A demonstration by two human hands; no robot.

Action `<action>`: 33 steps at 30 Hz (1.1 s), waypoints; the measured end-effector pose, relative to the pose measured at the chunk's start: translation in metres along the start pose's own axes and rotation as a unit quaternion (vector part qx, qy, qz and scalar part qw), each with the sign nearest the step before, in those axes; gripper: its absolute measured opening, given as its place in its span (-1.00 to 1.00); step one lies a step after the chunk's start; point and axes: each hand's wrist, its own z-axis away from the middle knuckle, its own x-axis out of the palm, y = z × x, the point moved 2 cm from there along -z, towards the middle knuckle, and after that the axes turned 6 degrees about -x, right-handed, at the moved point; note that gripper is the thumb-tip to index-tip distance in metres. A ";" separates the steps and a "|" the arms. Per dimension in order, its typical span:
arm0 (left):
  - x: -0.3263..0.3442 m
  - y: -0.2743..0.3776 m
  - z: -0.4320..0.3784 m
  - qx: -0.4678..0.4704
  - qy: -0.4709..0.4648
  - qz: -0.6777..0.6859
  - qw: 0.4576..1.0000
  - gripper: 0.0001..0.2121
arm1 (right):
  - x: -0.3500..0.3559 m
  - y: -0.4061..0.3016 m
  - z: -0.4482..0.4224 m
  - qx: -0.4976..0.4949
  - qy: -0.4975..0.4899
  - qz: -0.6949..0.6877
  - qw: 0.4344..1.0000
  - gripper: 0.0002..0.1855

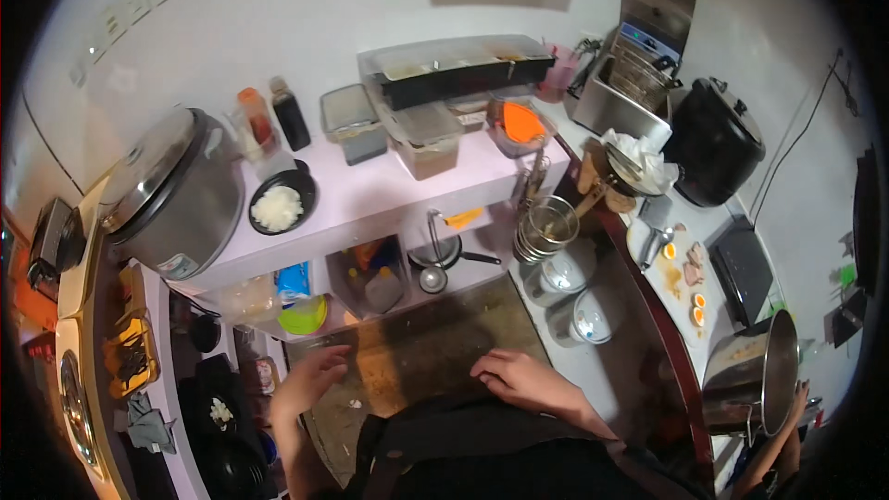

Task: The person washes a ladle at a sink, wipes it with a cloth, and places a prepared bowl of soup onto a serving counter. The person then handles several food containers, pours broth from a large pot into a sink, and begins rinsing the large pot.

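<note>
My left hand (pixel 321 369) hovers over the floor at lower left, holding nothing, its fingers loosely apart. My right hand (pixel 505 373), at lower centre, is empty too, with its fingers slightly curled. In front of me, on the pale counter (pixel 347 201), a black bowl (pixel 310 189) of white rice (pixel 276 208) stands beside a large rice cooker (pixel 201 201). Lidded plastic containers (pixel 425 126) and sauce bottles (pixel 290 114) line the back. Nested wire strainers (pixel 549 222) hang at the counter's right end. Two white lidded buckets (pixel 592 319) are right of and beyond my right hand.
A cutting board (pixel 677 285) with halved eggs (pixel 698 302) and meat pieces (pixel 693 264) lies on the right counter, near a large steel pot (pixel 750 378). Another person's arm (pixel 781 437) reaches behind the pot. A deep fryer (pixel 618 101) stands at upper right; shelves flank my left.
</note>
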 end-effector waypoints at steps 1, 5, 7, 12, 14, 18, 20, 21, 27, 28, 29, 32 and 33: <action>0.000 -0.028 -0.014 -0.018 -0.002 0.091 0.996 -0.65 | 0.006 -0.007 -0.004 -0.004 0.002 -0.018 1.000 -0.80; 0.041 -0.192 -0.042 -0.150 0.031 0.477 0.866 -0.63 | 0.025 -0.020 -0.006 0.001 0.008 -0.066 0.998 -0.82; 0.069 -0.371 -0.029 -0.260 0.046 0.463 0.846 -0.61 | 0.042 -0.005 -0.014 0.000 -0.006 -0.096 0.995 -0.82; 0.085 -0.453 0.059 -0.478 0.099 0.279 0.827 -0.65 | 0.190 0.186 0.076 0.284 0.114 -0.278 0.910 -0.77; 0.098 -0.474 0.080 -0.500 0.067 0.177 0.845 -0.66 | 0.237 0.242 0.156 0.420 -0.011 -0.053 0.906 -0.70; 0.131 -0.495 0.095 -0.479 0.023 0.018 0.877 -0.69 | 0.258 0.214 0.278 0.615 0.050 -0.162 0.770 -0.67; 0.119 -0.481 0.074 -0.450 0.056 -0.020 0.891 -0.70 | 0.250 0.209 0.319 0.655 0.107 -0.191 0.723 -0.65; 0.103 -0.470 0.047 -0.423 0.071 -0.044 0.902 -0.71 | 0.253 0.194 0.342 0.678 0.143 -0.208 0.690 -0.63; 0.028 -0.324 -0.088 -0.145 0.241 -0.006 0.960 -0.75 | 0.241 0.224 0.340 0.659 0.318 -0.293 0.616 -0.54; 0.027 -0.286 -0.106 -0.085 0.227 -0.017 0.970 -0.75 | 0.248 0.234 0.324 0.641 0.342 -0.318 0.609 -0.52; 0.038 -0.245 -0.131 -0.024 0.188 -0.061 0.980 -0.76 | 0.251 0.240 0.304 0.613 0.376 -0.345 0.603 -0.51; 0.074 -0.163 -0.157 0.114 0.076 -0.138 0.981 -0.70 | 0.236 0.196 0.135 0.450 0.272 -0.349 0.776 -0.32; 0.082 -0.144 -0.144 0.139 0.042 -0.067 0.987 -0.67 | 0.206 0.132 0.062 0.383 0.218 -0.271 0.856 -0.24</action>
